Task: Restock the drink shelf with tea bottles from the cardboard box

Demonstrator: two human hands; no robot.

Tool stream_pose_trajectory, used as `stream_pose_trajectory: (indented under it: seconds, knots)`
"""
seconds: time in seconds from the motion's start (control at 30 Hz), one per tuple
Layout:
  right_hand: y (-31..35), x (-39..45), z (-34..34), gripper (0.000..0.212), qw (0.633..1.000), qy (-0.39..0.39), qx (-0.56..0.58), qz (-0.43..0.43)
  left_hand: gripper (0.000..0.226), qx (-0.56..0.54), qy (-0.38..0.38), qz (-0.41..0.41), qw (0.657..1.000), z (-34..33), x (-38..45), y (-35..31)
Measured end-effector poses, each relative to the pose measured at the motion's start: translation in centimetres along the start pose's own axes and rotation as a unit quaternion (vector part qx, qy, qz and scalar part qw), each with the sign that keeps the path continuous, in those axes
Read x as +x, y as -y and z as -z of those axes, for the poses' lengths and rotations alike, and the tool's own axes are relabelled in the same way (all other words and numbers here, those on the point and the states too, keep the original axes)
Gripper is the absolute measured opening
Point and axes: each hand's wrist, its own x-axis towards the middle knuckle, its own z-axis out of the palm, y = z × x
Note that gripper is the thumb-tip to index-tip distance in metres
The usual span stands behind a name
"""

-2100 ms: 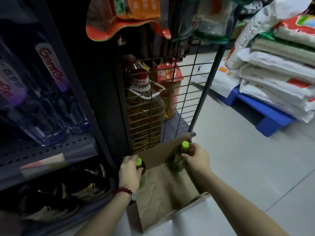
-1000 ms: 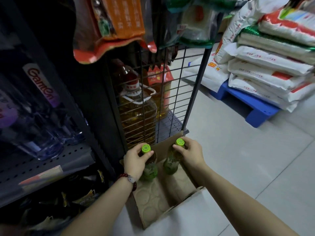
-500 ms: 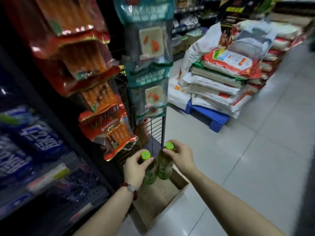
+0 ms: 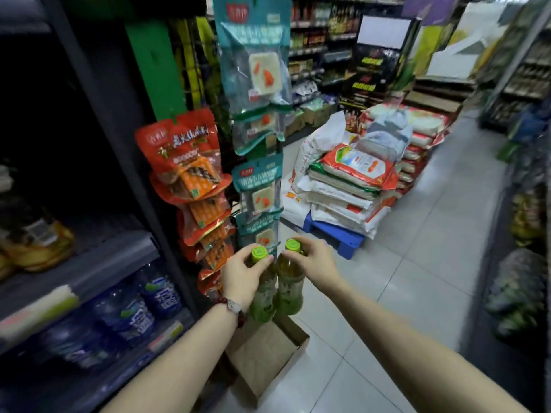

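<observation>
My left hand (image 4: pixel 243 277) grips the neck of a green-capped tea bottle (image 4: pixel 264 296), held upright in the air. Beside it, my right hand (image 4: pixel 316 262) grips the neck of a second tea bottle (image 4: pixel 289 289) just under its green cap. The two bottles touch side by side, above the open cardboard box (image 4: pixel 268 356) on the floor. The box looks hollow, with only brown bottom showing. The drink shelf (image 4: pixel 89 266) runs along the left, with blue-labelled water bottles (image 4: pixel 140 305) on the lower level.
Red snack packets (image 4: pixel 185 162) and teal packets (image 4: pixel 258 70) hang on a strip just behind the bottles. Stacked rice sacks (image 4: pixel 351 186) lie on a blue pallet (image 4: pixel 337 234) ahead. Tiled floor aisle opens to the right; more shelving stands on the far right.
Both hands have lifted the two bottles up out of the box and brought them together. The view has risen from the box and oil jugs to the hanging packets and aisle.
</observation>
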Motion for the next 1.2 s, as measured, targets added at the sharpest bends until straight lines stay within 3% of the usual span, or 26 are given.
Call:
stream_pose_trajectory:
  seconds: [0.13, 0.37, 0.77, 1.03, 1.2]
  knots:
    - [7.2, -1.5, 3.0, 0.010, 0.999, -0.017, 0.017, 0.023, 0.015, 0.006, -0.018, -0.041, 0.999, 4.0, -0.6, -6.7]
    - [17.5, -1.3, 7.1, 0.023, 0.996, 0.018, 0.040, 0.072, 0.009, 0.016, -0.058, -0.056, 0.997, 10.2, -0.4, -16.4]
    - [30.7, 3.0, 10.1, 0.031, 0.971, 0.116, 0.019, 0.206, 0.016, 0.034, -0.192, -0.051, 0.979, 18.8, 0.4, -27.1]
    - [39.0, 2.8, 10.1, 0.042, 0.944, 0.144, 0.043, 0.293, 0.014, 0.039, -0.226, -0.076, 0.970, 25.7, -2.0, -33.8]
    - [43.7, 1.4, 10.0, 0.031, 0.931, 0.158, 0.086, 0.318, 0.017, 0.029, -0.244, -0.067, 0.967, 29.4, -3.6, -37.4]
